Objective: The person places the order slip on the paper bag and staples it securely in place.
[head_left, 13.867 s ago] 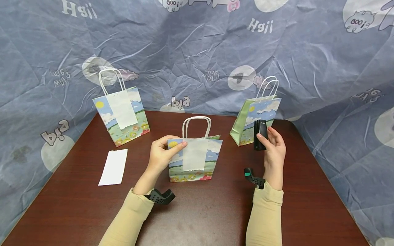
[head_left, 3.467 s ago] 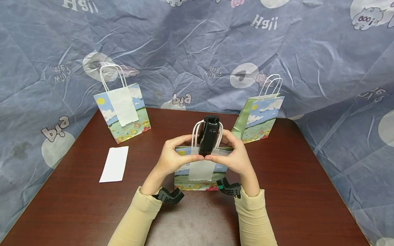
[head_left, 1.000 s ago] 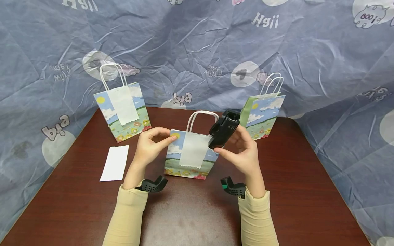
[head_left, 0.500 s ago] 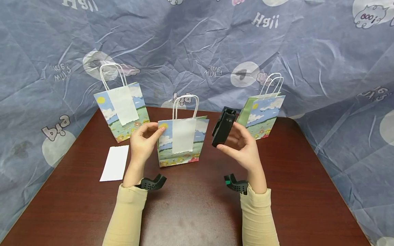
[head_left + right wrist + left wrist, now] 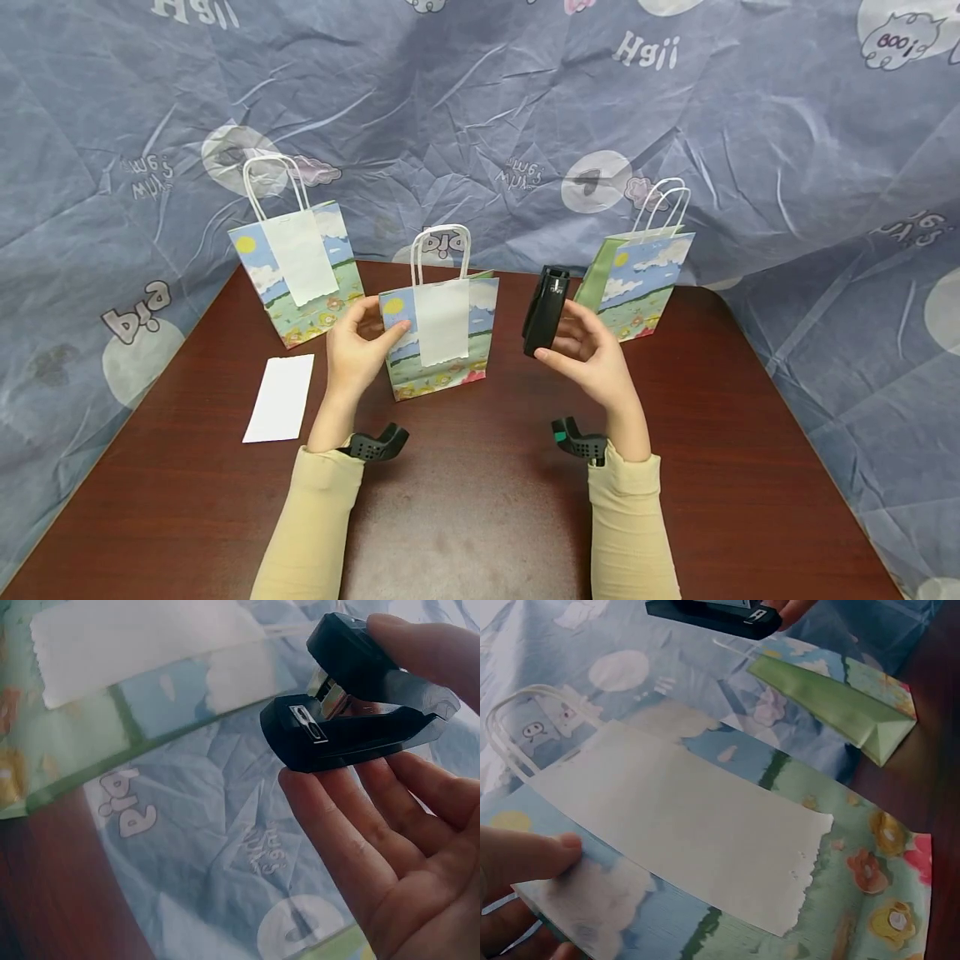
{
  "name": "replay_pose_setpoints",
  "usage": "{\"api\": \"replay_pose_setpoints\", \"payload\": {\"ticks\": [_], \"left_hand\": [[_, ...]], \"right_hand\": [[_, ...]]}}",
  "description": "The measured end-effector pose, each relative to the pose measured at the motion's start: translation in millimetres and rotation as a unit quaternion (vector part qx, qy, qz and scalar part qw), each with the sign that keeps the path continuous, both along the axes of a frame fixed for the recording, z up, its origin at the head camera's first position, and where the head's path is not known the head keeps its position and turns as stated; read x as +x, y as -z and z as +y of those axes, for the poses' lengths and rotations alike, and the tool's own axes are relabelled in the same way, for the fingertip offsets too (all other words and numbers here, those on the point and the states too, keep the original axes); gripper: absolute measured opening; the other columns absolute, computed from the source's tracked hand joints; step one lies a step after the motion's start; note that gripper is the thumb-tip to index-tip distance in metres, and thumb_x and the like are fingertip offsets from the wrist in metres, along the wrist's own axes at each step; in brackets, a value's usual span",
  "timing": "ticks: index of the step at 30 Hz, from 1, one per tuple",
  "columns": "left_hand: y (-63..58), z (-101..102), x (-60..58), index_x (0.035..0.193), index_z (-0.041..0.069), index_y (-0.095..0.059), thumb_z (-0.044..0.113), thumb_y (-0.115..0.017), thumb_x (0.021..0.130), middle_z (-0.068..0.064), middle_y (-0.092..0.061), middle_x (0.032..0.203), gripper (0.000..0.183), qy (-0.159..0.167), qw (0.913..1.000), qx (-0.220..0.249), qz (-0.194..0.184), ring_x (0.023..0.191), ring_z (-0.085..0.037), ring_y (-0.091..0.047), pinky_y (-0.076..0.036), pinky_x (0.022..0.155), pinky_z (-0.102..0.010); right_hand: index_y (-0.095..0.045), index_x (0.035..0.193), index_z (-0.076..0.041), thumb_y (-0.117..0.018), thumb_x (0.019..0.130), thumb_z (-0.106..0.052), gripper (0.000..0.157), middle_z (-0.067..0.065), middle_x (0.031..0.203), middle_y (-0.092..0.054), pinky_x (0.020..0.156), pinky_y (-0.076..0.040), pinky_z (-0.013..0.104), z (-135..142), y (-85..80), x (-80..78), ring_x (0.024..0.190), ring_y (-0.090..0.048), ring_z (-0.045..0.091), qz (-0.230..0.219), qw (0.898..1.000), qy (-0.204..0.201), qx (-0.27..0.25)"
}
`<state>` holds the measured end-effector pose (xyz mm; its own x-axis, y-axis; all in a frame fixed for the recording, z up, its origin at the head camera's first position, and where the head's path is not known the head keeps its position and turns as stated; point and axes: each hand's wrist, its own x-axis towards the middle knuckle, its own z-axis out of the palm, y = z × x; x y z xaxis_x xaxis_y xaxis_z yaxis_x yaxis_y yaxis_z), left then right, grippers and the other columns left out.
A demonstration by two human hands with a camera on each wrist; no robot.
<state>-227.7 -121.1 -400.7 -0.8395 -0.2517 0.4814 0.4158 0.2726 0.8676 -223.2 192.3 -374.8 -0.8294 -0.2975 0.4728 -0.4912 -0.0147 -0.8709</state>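
Observation:
My left hand (image 5: 354, 350) pinches the left edge of a paper gift bag (image 5: 480, 333), thumb on the front and the other fingers behind. The bag has white twisted handles and a meadow print. A white paper slip (image 5: 442, 322) hangs down its front from the top edge; the left wrist view shows a small staple-like mark near the slip's top. To the right, apart from the bag, my right hand (image 5: 596, 362) holds a black stapler (image 5: 345, 742) between thumb and fingertips. In the right wrist view the stapler's jaws stand apart.
A similar bag (image 5: 348, 283) with a white slip stands at the back left. Another bag (image 5: 645, 283), its front without a slip, stands back right. A loose white paper slip (image 5: 278, 398) lies on the brown table (image 5: 465, 533). Printed cloth (image 5: 480, 125) hangs behind.
From 3.5 seconds ago, both hands have parted from the stapler over the bag; the right hand carries it rightward. The left hand has moved the bag left and farther back.

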Motion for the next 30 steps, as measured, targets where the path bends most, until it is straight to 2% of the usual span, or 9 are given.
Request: {"api": "replay_pose_setpoints", "payload": {"ticks": [5, 9, 13, 18, 22, 25, 30], "left_hand": [[7.8, -1, -1.8, 0.112, 0.006, -0.061, 0.019, -0.082, 0.073, -0.010, -0.064, 0.091, 0.046, -0.001, 0.9960, -0.077, -0.046, 0.076, -0.024, -0.060, -0.046, 0.065, -0.029], [15.6, -2, -5.1, 0.116, 0.010, -0.057, 0.027, -0.082, 0.073, -0.008, -0.062, 0.094, 0.053, -0.001, 0.9904, -0.110, -0.084, 0.076, -0.021, -0.053, -0.040, 0.066, -0.034], [23.0, -1, -9.0, 0.122, 0.008, -0.052, 0.030, -0.081, 0.073, -0.010, -0.061, 0.103, 0.061, -0.005, 0.9880, -0.111, -0.107, 0.085, -0.024, -0.055, -0.041, 0.073, -0.037], [32.7, -1, -14.4, 0.130, 0.001, -0.044, 0.029, -0.079, 0.075, -0.016, -0.056, 0.112, 0.071, -0.029, 0.9879, -0.100, -0.115, 0.098, -0.030, -0.054, -0.042, 0.083, -0.042], [40.3, -3, -18.2, 0.132, 0.001, -0.042, 0.028, -0.078, 0.077, -0.017, -0.054, 0.115, 0.071, -0.047, 0.9885, -0.093, -0.110, 0.101, -0.031, -0.052, -0.040, 0.082, -0.043], [46.4, -5, -21.1, 0.133, 0.003, -0.043, 0.028, -0.077, 0.078, -0.017, -0.054, 0.116, 0.069, -0.056, 0.9890, -0.091, -0.103, 0.103, -0.031, -0.051, -0.039, 0.080, -0.045], [59.2, -8, -26.0, 0.139, 0.003, -0.037, 0.030, -0.075, 0.079, -0.019, -0.049, 0.129, 0.077, -0.057, 0.9881, -0.093, -0.108, 0.118, -0.035, -0.046, -0.036, 0.093, -0.049]], "right_hand": [[-0.038, 0.141, -0.003, -0.065, 0.078, 0.016, 0.071, 0.012, 0.119, -0.056, 0.080, -0.052, 0.030, 4, 5.7, -4.9, 0.096, -0.064, 0.018, -0.027, 1.000, 0.007, 0.005], [-0.033, 0.144, -0.007, -0.064, 0.078, 0.016, 0.076, 0.017, 0.126, -0.048, 0.082, -0.051, 0.028, 8, 11.0, -9.7, 0.101, -0.061, 0.017, -0.038, 0.999, 0.011, -0.002], [-0.032, 0.145, -0.009, -0.063, 0.079, 0.016, 0.077, 0.022, 0.128, -0.044, 0.081, -0.051, 0.028, 12, 17.8, -14.9, 0.102, -0.060, 0.018, -0.042, 0.999, 0.013, -0.013], [-0.035, 0.145, -0.011, -0.063, 0.081, 0.013, 0.074, 0.025, 0.127, -0.045, 0.080, -0.052, 0.029, 15, 26.2, -20.5, 0.101, -0.061, 0.023, -0.054, 0.998, 0.016, -0.021], [-0.034, 0.145, -0.009, -0.062, 0.083, 0.012, 0.071, 0.026, 0.126, -0.047, 0.080, -0.051, 0.028, 18, 34.2, -25.3, 0.102, -0.060, 0.025, -0.063, 0.998, 0.015, -0.021], [-0.032, 0.146, -0.007, -0.061, 0.084, 0.011, 0.070, 0.029, 0.128, -0.045, 0.080, -0.051, 0.026, 22, 41.8, -28.9, 0.102, -0.060, 0.020, -0.077, 0.997, 0.018, -0.010], [-0.029, 0.148, -0.008, -0.060, 0.088, 0.006, 0.068, 0.031, 0.132, -0.042, 0.080, -0.051, 0.025, 31, 54.7, -33.7, 0.101, -0.060, 0.013, -0.118, 0.993, 0.025, 0.012]]}}
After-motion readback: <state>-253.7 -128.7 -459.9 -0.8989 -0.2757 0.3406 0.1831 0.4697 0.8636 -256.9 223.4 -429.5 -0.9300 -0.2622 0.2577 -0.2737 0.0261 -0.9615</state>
